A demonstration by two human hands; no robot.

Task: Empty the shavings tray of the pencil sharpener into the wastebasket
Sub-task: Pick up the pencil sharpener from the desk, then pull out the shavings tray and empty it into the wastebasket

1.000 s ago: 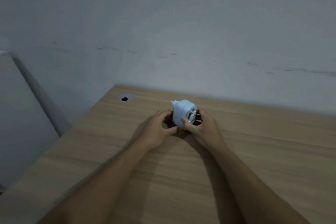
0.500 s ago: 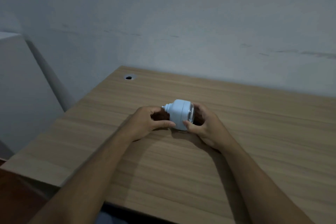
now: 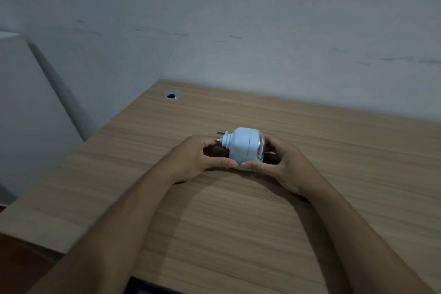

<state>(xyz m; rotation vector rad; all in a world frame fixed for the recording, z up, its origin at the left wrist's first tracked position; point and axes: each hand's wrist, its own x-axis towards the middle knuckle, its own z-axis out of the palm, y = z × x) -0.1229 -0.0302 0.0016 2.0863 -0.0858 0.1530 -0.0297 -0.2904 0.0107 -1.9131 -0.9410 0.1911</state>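
From the head view, the wooden surface point(image 3: 310, 198) runs up to a pale wall point(image 3: 238, 19), bare but for a round cable hole point(image 3: 171, 95) out at 10 o'clock from the hands, well apart from them. The white pencil sharpener point(image 3: 244, 147) is held near the surface's middle, its small nozzle pointing to 9 o'clock and its clear end to 3 o'clock; whether it rests on the wood, and what the clear part holds, cannot be told in the dim light. The left hand point(image 3: 198, 157) and right hand point(image 3: 282, 166) each have their grip clamped on it from either side, the right palm hiding the clear end.
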